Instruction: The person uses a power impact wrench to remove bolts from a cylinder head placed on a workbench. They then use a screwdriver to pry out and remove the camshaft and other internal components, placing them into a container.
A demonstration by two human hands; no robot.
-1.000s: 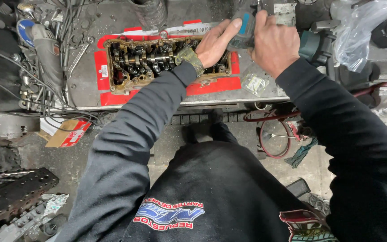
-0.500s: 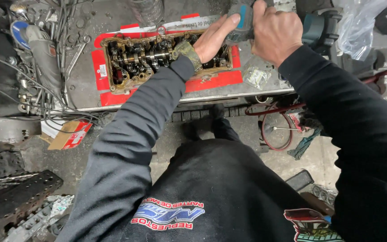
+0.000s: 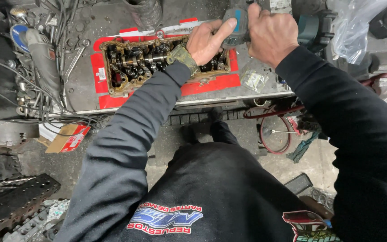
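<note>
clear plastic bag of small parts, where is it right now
In the head view, the clear plastic bag lies on the workbench's near edge, just right of the red sheet.

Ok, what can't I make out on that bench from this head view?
Head view only:
- Power tool: mostly covered by left hand and right hand; its tip and contact point are hidden.
- Cylinder head: right end hidden under the left wrist.
- Small clear bag: contents too small.

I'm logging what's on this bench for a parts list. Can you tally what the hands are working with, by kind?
Cylinder head: 1
Power tool, held by left hand and right hand: 1
Red sheet under the head: 1
Clear plastic bag of small parts: 1
Total: 4
</note>
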